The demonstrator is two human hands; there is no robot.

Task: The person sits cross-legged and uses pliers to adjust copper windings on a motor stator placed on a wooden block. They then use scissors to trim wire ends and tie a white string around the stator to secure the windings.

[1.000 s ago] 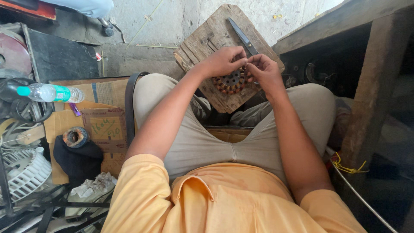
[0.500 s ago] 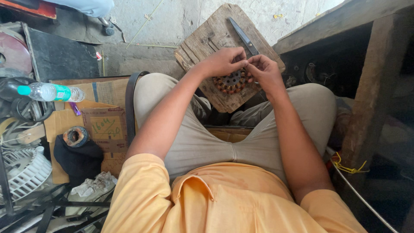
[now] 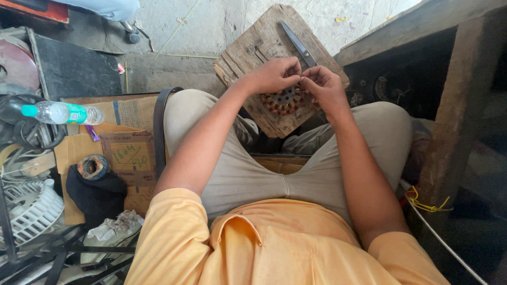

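Head cam, looking down at seated person; orange shirt, beige trousers, knees apart.

Work piece: round motor stator (image 3: 285, 100) w/ copper-coloured windings around a dark metal core. Lies flat on worn wooden board (image 3: 253, 47), approx. centre-right of board, between the two hands. Board sits on concrete floor ahead of the knees.

L hand (image 3: 274, 74): over upper-left edge of stator, fingers curled inward, thumb and forefinger tips pinched together at top of the windings. Whatever is pinched is too fine to make out; possibly wire, cannot confirm. Heel of hand off the board.

R hand (image 3: 325, 87): at stator's right edge, fingers bent, tips meeting L hand's tips just above the core. Closed in a pinch also; grasped item not resolvable. Palm partly covers right side of the windings.

Scissors (image 3: 298, 45): lie on board just beyond the hands, blades pointing away toward upper left, handles near R hand's knuckles. Not touched.

Surroundings, L side: plastic water bottle (image 3: 63, 112) w/ teal cap lying on its side on flattened cardboard (image 3: 127, 153); small rusty round part (image 3: 92, 166) on dark cloth; white fan guard (image 3: 29, 208) at lower left, partly cut off. Dark strap (image 3: 158, 132) runs beside L thigh. R side: heavy wooden bench frame (image 3: 449, 126), yellow cord (image 3: 428, 205) at its foot.
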